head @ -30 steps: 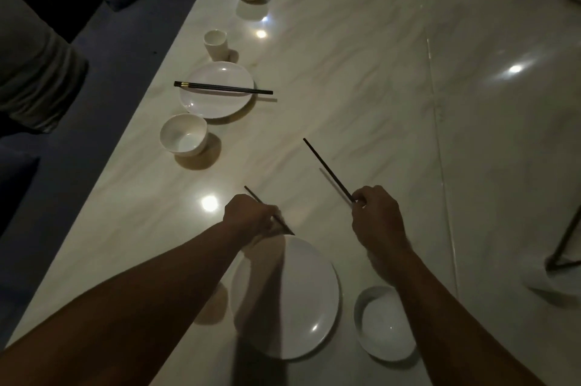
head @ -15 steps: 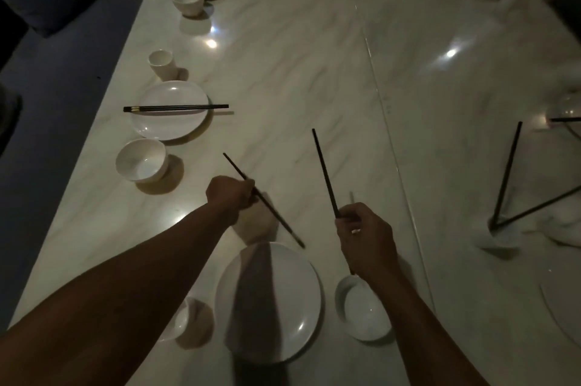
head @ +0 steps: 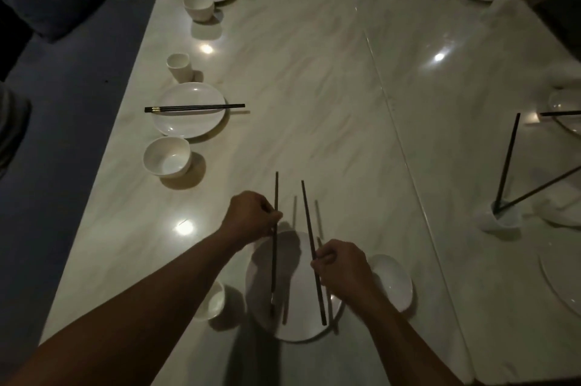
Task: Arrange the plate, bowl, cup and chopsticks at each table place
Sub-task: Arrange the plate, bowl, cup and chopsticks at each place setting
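Observation:
A white plate [head: 295, 319] lies at the near place on the marble table [head: 314, 87]. My left hand [head: 251, 217] grips one dark chopstick [head: 274, 260] that runs almost straight across the plate. A second dark chopstick [head: 306, 216] is pinched in my right hand [head: 341, 269], nearly parallel to the first and a little to its right. Both sticks hover just above the plate. To the plate's left stands a small white cup [head: 213, 302], partly hidden by my left forearm. A white bowl [head: 394, 283] sits to the plate's right, behind my right hand.
Further along the left edge is a set place: bowl [head: 166, 161], plate [head: 188, 124] with chopsticks [head: 195, 108] across it, cup [head: 178, 66]. Another set place lies beyond. At the right a small cup [head: 501, 219] holds two leaning chopsticks [head: 507, 162]; more plates lie along the right edge.
Both hands swung their chopsticks from splayed angles to nearly parallel and drew them back over the near plate. The view tilted up, so more of the table's far end shows.

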Demonstrator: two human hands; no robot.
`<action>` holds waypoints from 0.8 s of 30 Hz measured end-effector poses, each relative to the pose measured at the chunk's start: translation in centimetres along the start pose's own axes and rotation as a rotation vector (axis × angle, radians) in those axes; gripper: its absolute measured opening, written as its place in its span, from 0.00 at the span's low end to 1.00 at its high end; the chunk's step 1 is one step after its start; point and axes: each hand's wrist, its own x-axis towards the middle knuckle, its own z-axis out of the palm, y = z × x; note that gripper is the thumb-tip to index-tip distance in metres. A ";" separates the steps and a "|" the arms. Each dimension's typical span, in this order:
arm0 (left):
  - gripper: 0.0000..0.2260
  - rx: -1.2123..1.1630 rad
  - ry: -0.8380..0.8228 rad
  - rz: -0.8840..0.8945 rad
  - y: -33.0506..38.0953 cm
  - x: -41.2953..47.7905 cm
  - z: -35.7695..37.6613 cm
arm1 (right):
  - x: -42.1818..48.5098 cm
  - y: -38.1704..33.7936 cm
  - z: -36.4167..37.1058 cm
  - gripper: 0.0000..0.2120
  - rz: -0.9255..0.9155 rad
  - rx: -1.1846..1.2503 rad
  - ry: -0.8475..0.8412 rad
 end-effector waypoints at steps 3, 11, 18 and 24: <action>0.08 0.119 -0.024 -0.007 -2.1 -1.1 2.5 | -0.9 0.7 1.6 0.07 0.045 -0.004 -0.043; 0.08 0.103 -0.056 -0.048 -4.6 -2.7 6.0 | -1.5 2.1 3.8 0.05 0.070 -0.047 -0.039; 0.11 0.126 -0.051 -0.014 -4.0 -2.1 6.6 | -1.1 2.9 3.5 0.05 0.047 -0.112 -0.018; 0.14 0.150 0.012 -0.002 -3.6 -2.4 4.1 | -1.4 2.8 3.9 0.05 0.028 -0.123 -0.024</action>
